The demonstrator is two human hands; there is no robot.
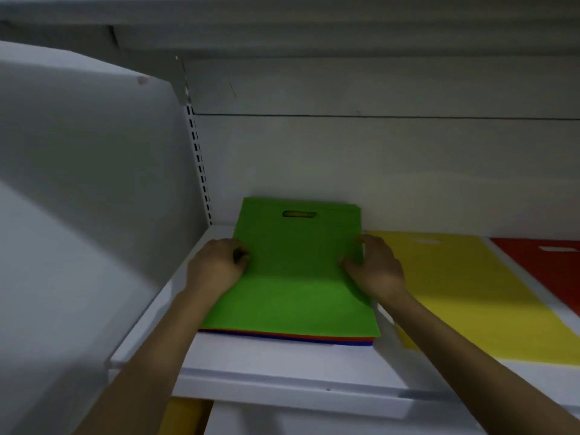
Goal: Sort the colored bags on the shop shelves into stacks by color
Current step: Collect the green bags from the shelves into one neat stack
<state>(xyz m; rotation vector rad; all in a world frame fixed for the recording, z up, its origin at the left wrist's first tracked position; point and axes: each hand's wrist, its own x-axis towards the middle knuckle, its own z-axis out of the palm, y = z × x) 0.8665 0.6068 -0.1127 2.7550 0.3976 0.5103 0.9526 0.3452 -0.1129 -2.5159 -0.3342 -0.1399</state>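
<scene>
Here, green bag (298,277): gripped at both edges by fingers of left hand (216,268) and right hand (376,268).
Yellow bag (470,293): beside right fingers.

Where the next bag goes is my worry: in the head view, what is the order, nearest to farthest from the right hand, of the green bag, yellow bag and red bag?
1. green bag, gripped at its right edge by the right hand.
2. yellow bag, flat on the shelf just right of that hand.
3. red bag, farthest right, beyond the yellow one.
</scene>
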